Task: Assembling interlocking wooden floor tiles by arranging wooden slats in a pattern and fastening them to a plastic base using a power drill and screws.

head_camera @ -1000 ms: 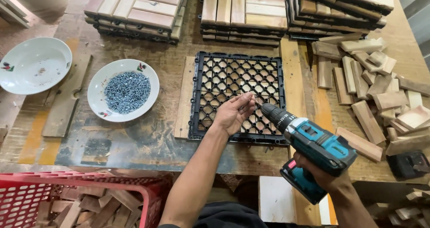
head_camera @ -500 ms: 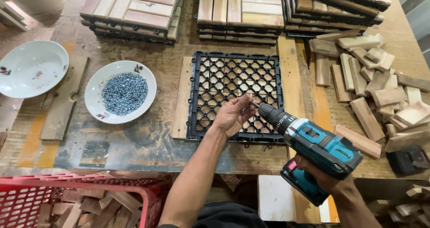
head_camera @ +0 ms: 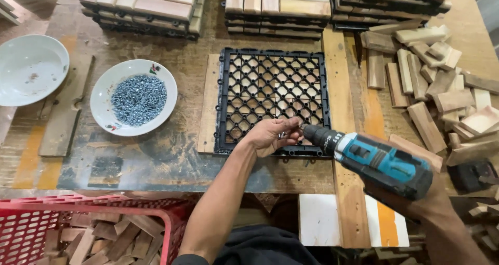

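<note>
Head view: a black plastic grid tile base point(head_camera: 273, 101) lies flat in the middle of the wooden worktop point(head_camera: 171, 156), square, with an open lattice of diamond-shaped holes through which pale wooden slats show underneath. One slat sticks out along its left edge. The left hand point(head_camera: 270, 136) rests on the grid's near edge, fingers point(head_camera: 291, 127) pressed together and pinching a small screw point(head_camera: 282, 135) at the nose of the drill. The right hand point(head_camera: 416, 200) is wrapped tight around the grip of a teal and black cordless drill point(head_camera: 377, 158), held nearly level with its chuck pointing left, just at the left fingertips over the grid's near right part.

To the left of the grid stands a white plate of grey screws point(head_camera: 136, 99), and further left an empty white plate point(head_camera: 31, 70). Stacks of finished wooden tiles point(head_camera: 270, 5) line the far edge. A heap of short wood blocks point(head_camera: 442, 88) lies to the right. A red plastic crate point(head_camera: 78, 228) holding wood offcuts sits at the near left, below the worktop edge.

Against half a second ago, the left hand and the drill's nose sit lower, closer to the grid's near edge, and the drill lies flatter. The plates and stacks lie as before.
</note>
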